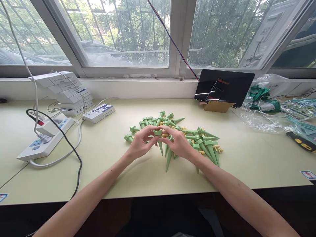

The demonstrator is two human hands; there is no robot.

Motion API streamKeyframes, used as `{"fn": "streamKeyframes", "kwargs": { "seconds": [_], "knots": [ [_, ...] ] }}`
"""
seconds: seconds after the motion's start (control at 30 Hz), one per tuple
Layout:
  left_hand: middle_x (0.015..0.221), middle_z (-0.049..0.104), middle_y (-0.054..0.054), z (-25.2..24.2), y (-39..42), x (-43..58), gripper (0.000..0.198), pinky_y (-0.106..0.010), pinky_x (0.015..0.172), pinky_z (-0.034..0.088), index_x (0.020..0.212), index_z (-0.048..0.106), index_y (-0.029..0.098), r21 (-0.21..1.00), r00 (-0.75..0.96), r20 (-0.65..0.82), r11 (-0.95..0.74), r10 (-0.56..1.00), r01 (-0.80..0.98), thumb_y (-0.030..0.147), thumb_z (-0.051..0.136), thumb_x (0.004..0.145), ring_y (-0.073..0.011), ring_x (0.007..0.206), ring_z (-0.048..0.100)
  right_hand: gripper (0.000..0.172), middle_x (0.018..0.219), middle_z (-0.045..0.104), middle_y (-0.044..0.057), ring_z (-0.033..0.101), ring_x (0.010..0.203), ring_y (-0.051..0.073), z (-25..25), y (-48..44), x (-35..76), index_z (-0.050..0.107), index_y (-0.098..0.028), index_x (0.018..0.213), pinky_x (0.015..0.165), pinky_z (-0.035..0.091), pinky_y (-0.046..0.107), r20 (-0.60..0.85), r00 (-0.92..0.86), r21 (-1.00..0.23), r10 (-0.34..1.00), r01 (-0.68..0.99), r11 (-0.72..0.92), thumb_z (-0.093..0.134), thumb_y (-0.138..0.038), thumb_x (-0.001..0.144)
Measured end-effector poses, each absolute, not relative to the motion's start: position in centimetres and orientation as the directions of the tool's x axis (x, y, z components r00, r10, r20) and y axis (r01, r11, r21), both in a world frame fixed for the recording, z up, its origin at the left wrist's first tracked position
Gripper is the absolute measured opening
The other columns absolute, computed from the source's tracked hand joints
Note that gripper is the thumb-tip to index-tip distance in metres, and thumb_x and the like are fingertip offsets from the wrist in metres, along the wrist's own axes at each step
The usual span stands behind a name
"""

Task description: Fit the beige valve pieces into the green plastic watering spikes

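Observation:
Held between both hands is a green plastic watering spike (158, 133), its ribbed cap facing me. My left hand (143, 141) is closed with fingers and thumb around the cap from the left. From the right, my right hand (178, 142) pinches at the same spike, where a small yellow valve (165, 134) shows between the fingers. Part of the spike is hidden by the fingers. Around and behind the hands lies a pile of similar green spikes (211, 149), several with yellow valves on them, pointing in different directions on the pale table (103, 177).
To the left are a power strip (46, 140) with cables, stacked white boxes (63, 87) and a single white box (99, 113). At the back right, a tablet (224, 86) leans on a cardboard stand. Plastic bags (265, 105) and a black-and-yellow tool handle (301, 141) lie far right.

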State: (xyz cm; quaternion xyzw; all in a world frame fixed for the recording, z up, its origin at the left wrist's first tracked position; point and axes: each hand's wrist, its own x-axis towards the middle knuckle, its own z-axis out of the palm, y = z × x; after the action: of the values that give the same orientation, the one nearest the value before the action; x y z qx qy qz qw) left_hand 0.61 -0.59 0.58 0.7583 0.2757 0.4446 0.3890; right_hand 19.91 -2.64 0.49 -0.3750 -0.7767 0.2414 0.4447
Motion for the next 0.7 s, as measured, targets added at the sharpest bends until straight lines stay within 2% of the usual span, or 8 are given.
{"fn": "streamKeyframes", "kwargs": {
  "seconds": [0.23, 0.37, 0.7],
  "knots": [
    [0.107, 0.055, -0.005, 0.62, -0.51, 0.93, 0.023, -0.031, 0.062, 0.065, 0.108, 0.064, 0.022, 0.835, 0.382, 0.503, -0.550, 0.775, 0.017, 0.029, 0.068, 0.087, -0.0115, 0.073, 0.064, 0.039, 0.114, 0.071, 0.007, 0.068, 0.102, 0.021, 0.71, -2.58, 19.73, 0.061, -0.023, 0.127, 0.089, 0.053, 0.035, 0.487, -0.283, -0.766, 0.826, 0.317, 0.560, 0.066, -0.022, 0.089],
    [0.105, 0.056, -0.005, 0.74, -0.56, 0.95, 0.020, -0.031, 0.063, 0.065, 0.104, 0.064, 0.020, 0.834, 0.368, 0.507, -0.551, 0.779, 0.017, 0.029, 0.069, 0.087, -0.0140, 0.078, 0.067, 0.036, 0.112, 0.072, 0.007, 0.068, 0.099, 0.021, 0.66, -2.61, 19.68, 0.063, -0.021, 0.124, 0.087, 0.054, 0.034, 0.500, -0.265, -0.761, 0.824, 0.319, 0.564, 0.067, -0.024, 0.088],
    [0.103, 0.060, -0.006, 0.86, -0.97, 0.91, 0.019, -0.035, 0.068, 0.066, 0.107, 0.061, 0.018, 0.829, 0.362, 0.519, -0.559, 0.774, 0.004, 0.028, 0.064, 0.091, -0.0166, 0.077, 0.072, 0.031, 0.100, 0.072, 0.004, 0.068, 0.089, 0.019, 0.84, -2.66, 19.90, 0.064, -0.022, 0.118, 0.080, 0.055, 0.032, 0.518, -0.188, -0.776, 0.834, 0.306, 0.551, 0.068, -0.024, 0.087]
  ]
}}
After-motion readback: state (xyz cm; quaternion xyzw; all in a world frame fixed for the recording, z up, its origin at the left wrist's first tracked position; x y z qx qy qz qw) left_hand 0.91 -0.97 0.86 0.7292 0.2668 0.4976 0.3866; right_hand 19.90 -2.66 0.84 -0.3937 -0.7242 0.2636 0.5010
